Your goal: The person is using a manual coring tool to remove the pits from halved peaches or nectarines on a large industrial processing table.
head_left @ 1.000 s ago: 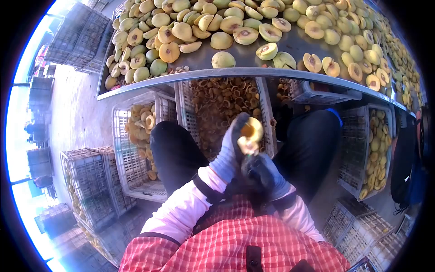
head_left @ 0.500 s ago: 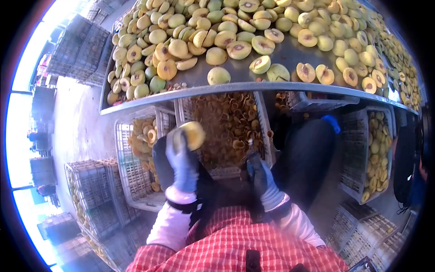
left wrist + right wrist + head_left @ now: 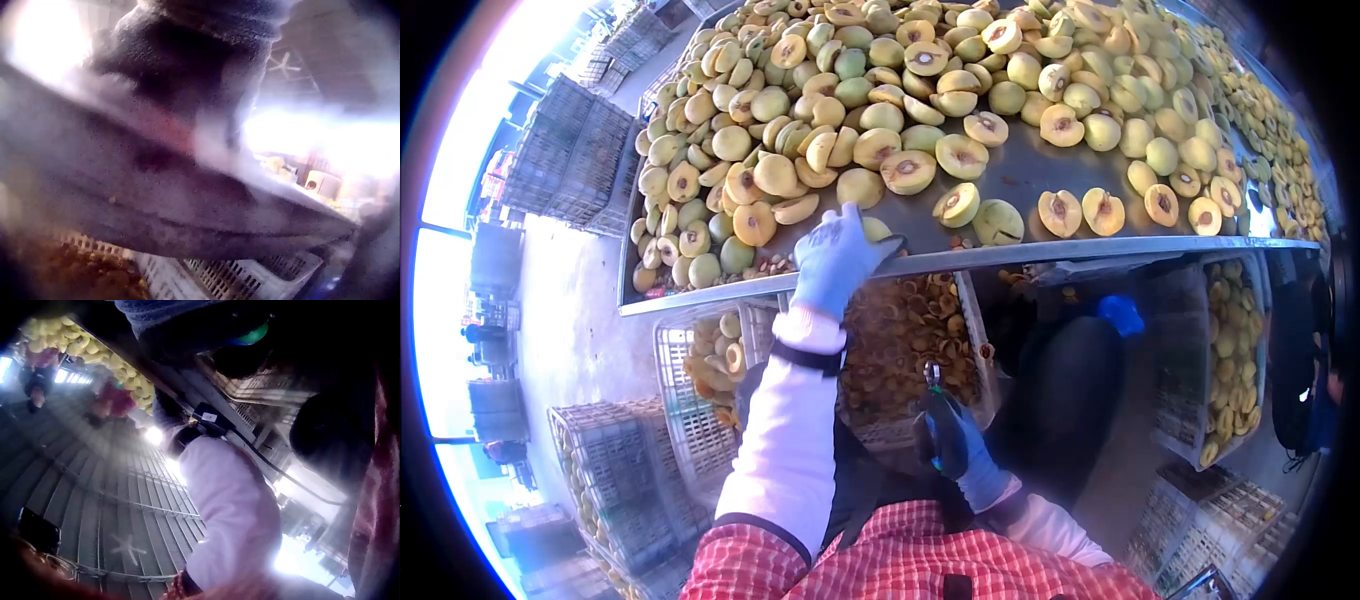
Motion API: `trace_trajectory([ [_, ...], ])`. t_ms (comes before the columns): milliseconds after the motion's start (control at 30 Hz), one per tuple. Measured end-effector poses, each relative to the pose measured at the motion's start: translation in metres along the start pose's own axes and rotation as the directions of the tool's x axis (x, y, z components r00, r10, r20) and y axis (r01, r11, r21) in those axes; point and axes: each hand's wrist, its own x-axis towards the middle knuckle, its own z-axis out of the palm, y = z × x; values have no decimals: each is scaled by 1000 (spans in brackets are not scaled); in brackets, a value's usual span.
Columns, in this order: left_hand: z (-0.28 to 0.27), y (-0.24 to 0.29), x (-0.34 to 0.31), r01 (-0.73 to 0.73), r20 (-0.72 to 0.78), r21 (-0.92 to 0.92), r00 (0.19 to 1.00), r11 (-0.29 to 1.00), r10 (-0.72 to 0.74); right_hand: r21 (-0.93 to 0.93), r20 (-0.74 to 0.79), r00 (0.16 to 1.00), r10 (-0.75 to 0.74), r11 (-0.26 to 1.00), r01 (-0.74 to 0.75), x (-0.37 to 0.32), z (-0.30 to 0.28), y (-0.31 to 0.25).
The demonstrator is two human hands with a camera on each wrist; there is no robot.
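In the head view my left hand, in a pale blue glove, reaches over the front rim of the metal table. Its fingers and thumb are spread around a yellow-green stone-fruit half at the rim; the palm side is hidden. My gloved right hand is held low before my lap, gripping a small hand tool with a bright metal tip. A bit of green on its handle shows in the right wrist view. The left wrist view is blurred, with the table's edge across it.
Heaped fruit halves cover much of the table. Below its rim stands a crate of scooped brownish pieces, with a white crate of fruit to the left and another crate to the right. Stacked crates stand at left.
My left hand, which had a cut fruit half by the right hand, swung left with it, then went up to the table without it. My right hand stayed low with the tool.
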Motion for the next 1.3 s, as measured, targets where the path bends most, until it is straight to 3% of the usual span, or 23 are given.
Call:
trace_trajectory([
  [67,9,7,32,72,234,74,968,995,-88,38,-35,998,-60,997,62,0,4,-3],
  [167,18,-12,34,-166,123,-40,978,985,169,94,-32,996,-79,992,82,5,3,2],
  [200,15,-16,24,-135,91,-278,982,951,166,85,-51,995,-88,992,92,4,4,1],
  [233,12,-13,10,-122,19,-574,987,810,162,75,-70,993,-99,992,104,3,5,-2],
  [300,6,-7,-28,-105,-85,-954,993,279,82,55,-97,986,-136,988,141,3,2,-4],
  [367,-1,-11,-64,-80,-72,-995,988,62,134,23,-104,978,-182,982,186,6,-4,-6],
  [467,23,-11,-109,158,130,-980,967,-117,218,-4,-3,980,-198,980,198,-7,7,-25],
  [567,31,11,-143,338,281,-917,924,-212,260,-390,8,917,-398,843,370,-4,15,-17],
  [600,30,18,-149,359,279,-872,923,-332,265,-363,0,922,-388,859,362,-2,12,-10],
  [733,50,26,-163,281,243,-894,958,-349,150,-585,37,882,-470,705,401,-3,10,-4],
  [767,61,25,-168,169,148,-956,984,-240,103,-621,53,877,-478,672,404,-6,12,-8],
  [833,48,36,-173,158,158,-987,987,-21,-21,-673,84,846,-526,596,437,-9,16,-9],
  [900,47,40,-173,128,128,-992,990,-3,-56,-703,106,787,-608,514,492,-10,18,-2],
  [1000,50,40,-172,92,85,-994,992,67,-90,-681,134,806,-577,537,497,-3,4,18],
  [1100,49,37,-170,37,29,-979,999,199,-42,-307,85,891,-446,839,450,-10,14,11],
  [1167,48,32,-167,-16,-6,-953,999,304,35,-193,126,984,-130,969,152,-17,14,-2],
  [1200,47,28,-164,-49,-20,-933,996,357,84,-46,213,977,2,999,8,-19,12,-4],
  [1233,47,25,-161,-83,-31,-910,991,406,133,74,295,946,133,984,-161,-21,10,-6],
  [1267,48,23,-157,-211,-128,-863,970,458,207,263,440,877,191,907,-329,-22,7,-4],
  [1300,46,22,-153,-252,-133,-845,953,472,272,406,583,786,204,765,-500,-23,5,-3],
])
